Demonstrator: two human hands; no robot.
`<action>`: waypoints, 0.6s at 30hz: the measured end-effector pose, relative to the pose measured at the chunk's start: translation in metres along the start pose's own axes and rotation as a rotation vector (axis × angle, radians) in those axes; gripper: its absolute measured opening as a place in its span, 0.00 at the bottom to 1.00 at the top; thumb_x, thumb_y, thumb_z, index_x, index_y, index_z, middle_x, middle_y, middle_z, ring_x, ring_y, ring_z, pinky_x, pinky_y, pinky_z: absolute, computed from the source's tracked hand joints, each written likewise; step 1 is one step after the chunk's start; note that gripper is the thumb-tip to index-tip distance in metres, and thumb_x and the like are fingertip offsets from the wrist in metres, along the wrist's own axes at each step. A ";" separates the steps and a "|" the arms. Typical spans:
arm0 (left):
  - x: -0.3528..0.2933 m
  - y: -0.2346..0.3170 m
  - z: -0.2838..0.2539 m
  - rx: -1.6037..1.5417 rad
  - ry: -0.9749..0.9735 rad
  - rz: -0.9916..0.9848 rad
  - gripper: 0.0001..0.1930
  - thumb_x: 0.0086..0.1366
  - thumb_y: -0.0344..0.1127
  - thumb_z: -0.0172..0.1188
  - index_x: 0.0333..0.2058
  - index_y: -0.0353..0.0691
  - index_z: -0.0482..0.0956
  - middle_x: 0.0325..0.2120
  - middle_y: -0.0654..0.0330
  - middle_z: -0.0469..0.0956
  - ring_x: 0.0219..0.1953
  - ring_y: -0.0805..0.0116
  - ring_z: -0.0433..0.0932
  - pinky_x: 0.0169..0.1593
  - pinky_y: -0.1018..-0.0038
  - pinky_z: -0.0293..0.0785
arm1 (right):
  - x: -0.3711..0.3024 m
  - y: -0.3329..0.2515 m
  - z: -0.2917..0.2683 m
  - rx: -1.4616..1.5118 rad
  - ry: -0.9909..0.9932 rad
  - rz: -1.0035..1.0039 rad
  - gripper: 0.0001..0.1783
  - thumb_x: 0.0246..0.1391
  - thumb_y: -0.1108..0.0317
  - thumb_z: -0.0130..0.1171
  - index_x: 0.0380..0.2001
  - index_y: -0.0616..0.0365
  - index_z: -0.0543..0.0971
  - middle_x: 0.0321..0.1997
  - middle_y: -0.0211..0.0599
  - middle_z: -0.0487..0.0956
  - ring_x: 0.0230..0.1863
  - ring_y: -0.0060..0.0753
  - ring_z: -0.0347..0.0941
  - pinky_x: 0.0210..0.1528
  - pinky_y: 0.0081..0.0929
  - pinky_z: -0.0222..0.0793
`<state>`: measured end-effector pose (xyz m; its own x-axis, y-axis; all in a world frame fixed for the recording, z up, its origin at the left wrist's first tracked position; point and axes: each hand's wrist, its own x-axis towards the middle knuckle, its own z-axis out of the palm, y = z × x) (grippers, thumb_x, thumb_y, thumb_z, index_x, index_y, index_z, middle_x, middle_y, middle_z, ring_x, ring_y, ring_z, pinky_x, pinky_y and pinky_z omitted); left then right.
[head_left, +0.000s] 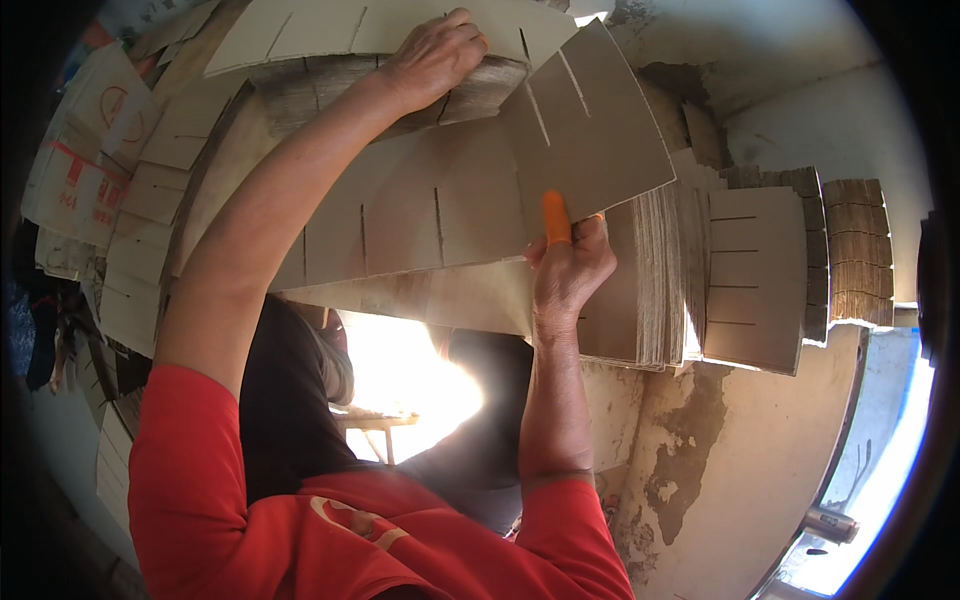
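Head view: the right hand (570, 270), an orange rubber finger cot (556, 220) on one finger, pinches the lower edge of a grey, slotted cardboard sheet (590, 130) lifted off the pile in front of the person. The left hand (435, 55) presses flat on a stack of slotted cardboard strips (400, 100) above, gripping nothing. The thin sheet looks floppy; a loose pinch could let it slide or crease against the neighbouring bundles (760, 275).
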<state>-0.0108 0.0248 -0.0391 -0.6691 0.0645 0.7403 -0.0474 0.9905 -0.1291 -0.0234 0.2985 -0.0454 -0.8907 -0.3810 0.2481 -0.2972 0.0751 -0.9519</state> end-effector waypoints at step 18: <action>0.007 -0.016 -0.017 -0.059 -0.131 -0.082 0.07 0.52 0.25 0.59 0.31 0.34 0.76 0.35 0.57 0.75 0.36 0.61 0.71 0.39 0.70 0.75 | -0.002 -0.004 0.004 0.051 0.008 -0.037 0.15 0.56 0.76 0.60 0.18 0.59 0.69 0.13 0.26 0.71 0.15 0.10 0.63 0.16 0.15 0.62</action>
<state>-0.0025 0.0109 -0.0208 -0.7559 -0.0296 0.6540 -0.0648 0.9975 -0.0298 -0.0193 0.2954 -0.0424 -0.8823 -0.3748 0.2847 -0.3124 0.0140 -0.9498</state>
